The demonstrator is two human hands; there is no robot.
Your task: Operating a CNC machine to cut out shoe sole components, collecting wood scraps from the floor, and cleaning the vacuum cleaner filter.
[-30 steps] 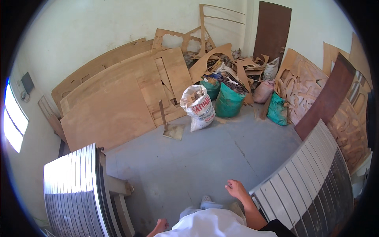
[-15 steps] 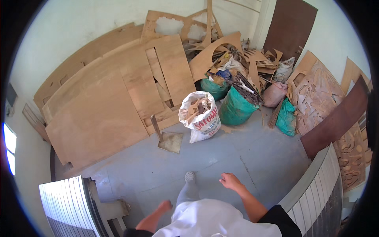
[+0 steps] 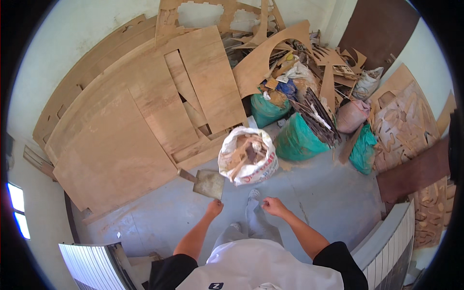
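My left hand [image 3: 214,208], its fingers curled with nothing seen in them, hangs by the near edge of a metal dustpan [image 3: 211,185] with a wooden handle. The dustpan lies on the grey floor, apart from the hand. My right hand [image 3: 274,207] is also closed and appears bare, held in front of my leg. Just beyond both hands stands an open white woven sack [image 3: 263,173]. Cut wood scraps [image 3: 244,157] fill it near the rim. Neither hand touches the sack.
Large plywood sheets [image 3: 111,140] lean against the left wall. Behind the white sack are green sacks [image 3: 297,140] and a heap of wood offcuts. A brown panel [image 3: 411,169] leans at right. Slatted white furniture [image 3: 89,263] flanks me at lower left.
I have stepped toward the white sack and dustpan, which now appear closer. My left hand has come up and forward, and my right hand has shifted slightly left.
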